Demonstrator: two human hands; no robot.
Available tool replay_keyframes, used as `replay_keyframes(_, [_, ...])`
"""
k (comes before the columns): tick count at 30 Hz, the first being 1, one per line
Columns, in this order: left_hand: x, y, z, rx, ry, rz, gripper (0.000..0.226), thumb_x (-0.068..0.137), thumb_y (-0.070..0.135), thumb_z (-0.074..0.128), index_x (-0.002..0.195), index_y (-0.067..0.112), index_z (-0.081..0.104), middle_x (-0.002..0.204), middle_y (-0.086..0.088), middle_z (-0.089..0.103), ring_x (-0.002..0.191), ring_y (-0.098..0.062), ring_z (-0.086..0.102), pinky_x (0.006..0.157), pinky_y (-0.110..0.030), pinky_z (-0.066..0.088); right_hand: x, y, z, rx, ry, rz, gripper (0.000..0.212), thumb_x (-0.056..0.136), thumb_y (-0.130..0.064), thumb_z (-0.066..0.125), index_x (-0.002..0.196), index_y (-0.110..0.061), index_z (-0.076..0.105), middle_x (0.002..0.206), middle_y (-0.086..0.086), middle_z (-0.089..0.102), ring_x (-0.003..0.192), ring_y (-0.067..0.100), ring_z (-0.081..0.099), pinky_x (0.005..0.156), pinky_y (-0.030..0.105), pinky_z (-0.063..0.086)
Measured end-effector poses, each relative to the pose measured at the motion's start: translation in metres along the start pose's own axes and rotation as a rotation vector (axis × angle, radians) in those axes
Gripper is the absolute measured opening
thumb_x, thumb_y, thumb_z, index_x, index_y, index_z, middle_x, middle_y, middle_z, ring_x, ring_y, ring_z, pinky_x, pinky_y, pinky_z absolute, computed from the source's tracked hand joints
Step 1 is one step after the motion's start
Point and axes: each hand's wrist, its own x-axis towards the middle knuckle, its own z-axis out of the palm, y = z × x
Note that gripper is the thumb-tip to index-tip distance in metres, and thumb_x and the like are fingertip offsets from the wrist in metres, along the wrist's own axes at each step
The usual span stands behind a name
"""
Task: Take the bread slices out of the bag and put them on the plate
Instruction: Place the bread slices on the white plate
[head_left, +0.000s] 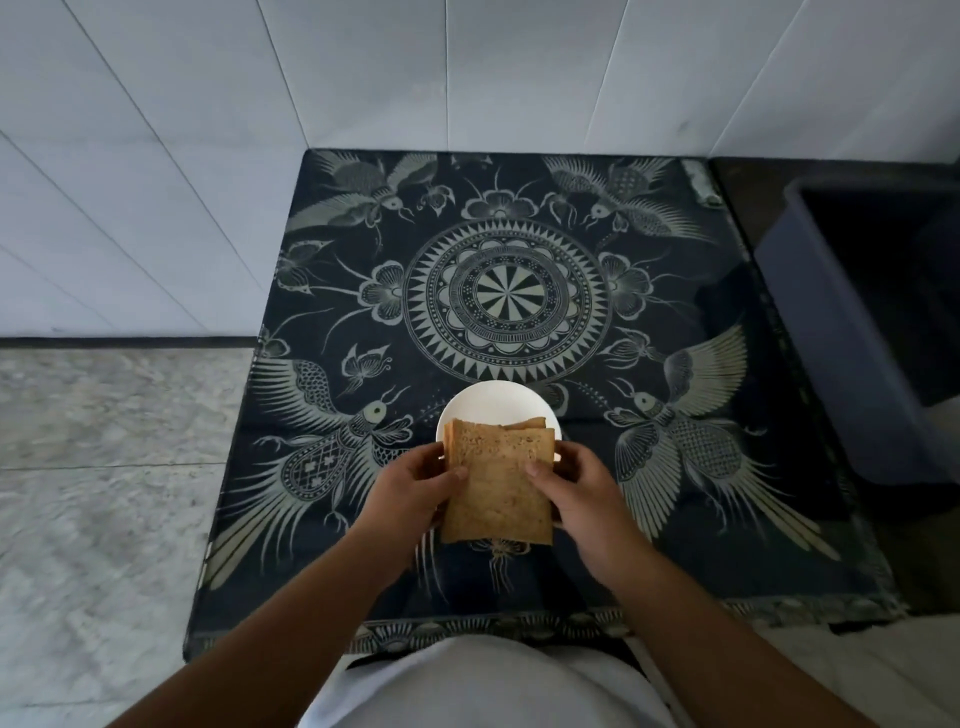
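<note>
Left hand (415, 486): reaches in from near left, grip clamped on the left edge of the brown square bread slices (497, 483).
Right hand (571, 488): mirrors it, grip clamped on the right edge.
Bread slices: stacked, toasted-brown, over the near rim of the round white plate (493, 402).
Plate: on the dark patterned tabletop (519, 234).

dark patterned cloth (519, 291), white plate (493, 402) on it

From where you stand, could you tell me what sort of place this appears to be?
Probably a home kitchen or utility corner: white tiled walls, a marble-look floor, a small table under a patterned cloth, and a dark bin beside it.
</note>
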Motion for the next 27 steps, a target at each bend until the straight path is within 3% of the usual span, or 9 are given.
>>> replay_keyframes(3, [0.025,0.001,0.001,0.046,0.043,0.0,0.038,0.089,0.01,0.069,0.126,0.018,0.063,0.1,0.007,0.078,0.091,-0.015,0.074,0.077,-0.043,0.062,0.027,0.0,0.006,-0.03,0.049,0.017,0.047,0.082,-0.026,0.08,0.122,-0.025,0.054,0.115,0.002,0.07,0.099,0.018,0.07,0.079,0.045,0.061])
replay_keyframes(7, [0.056,0.004,0.006,0.07,0.116,-0.023,0.039,0.087,0.016,0.072,0.125,0.018,0.064,0.104,0.004,0.077,0.096,-0.019,0.073,0.082,-0.05,0.061,0.06,0.002,0.007,-0.03,0.067,0.023,0.033,0.085,-0.024,0.078,0.11,-0.029,0.057,0.113,0.001,0.069,0.097,0.016,0.07,0.068,0.033,0.06])
replay_keyframes(12, [0.08,0.009,0.016,0.111,0.16,-0.062,0.037,0.092,0.018,0.066,0.128,0.019,0.062,0.115,0.001,0.072,0.103,-0.022,0.069,0.086,-0.051,0.06,0.095,0.002,0.007,-0.088,0.084,0.012,0.026,0.086,-0.022,0.077,0.102,-0.034,0.061,0.111,-0.001,0.07,0.104,0.018,0.068,0.085,0.04,0.059])
replay_keyframes(17, [0.099,0.008,0.026,0.222,0.176,-0.02,0.034,0.094,0.02,0.062,0.127,0.025,0.062,0.114,0.006,0.072,0.104,-0.014,0.068,0.089,-0.045,0.059,0.117,0.006,0.007,-0.116,0.083,0.013,0.03,0.086,-0.026,0.076,0.113,-0.032,0.064,0.114,-0.001,0.07,0.105,0.018,0.067,0.088,0.047,0.058])
replay_keyframes(21, [0.107,0.006,0.034,0.236,0.153,-0.018,0.042,0.093,0.016,0.063,0.133,0.028,0.056,0.117,0.01,0.069,0.106,-0.01,0.067,0.084,-0.039,0.061,0.123,0.011,0.009,-0.23,0.104,-0.01,0.047,0.088,-0.026,0.073,0.131,-0.024,0.056,0.126,0.004,0.059,0.109,0.015,0.063,0.088,0.044,0.059])
replay_keyframes(25, [0.114,0.006,0.038,0.289,0.173,0.008,0.044,0.091,0.018,0.063,0.131,0.032,0.053,0.114,0.015,0.066,0.102,-0.003,0.065,0.076,-0.024,0.06,0.126,0.012,0.01,-0.231,0.059,-0.044,0.047,0.086,-0.019,0.073,0.125,-0.035,0.053,0.126,0.003,0.058,0.109,0.01,0.061,0.082,0.033,0.059])
replay_keyframes(27, [0.119,0.006,0.038,0.311,0.177,0.001,0.046,0.09,0.019,0.063,0.133,0.029,0.049,0.118,0.007,0.064,0.106,-0.009,0.063,0.082,-0.031,0.06,0.129,0.011,0.011,-0.233,0.03,-0.035,0.048,0.085,-0.016,0.073,0.125,-0.035,0.053,0.127,0.004,0.057,0.111,0.013,0.061,0.085,0.038,0.059])
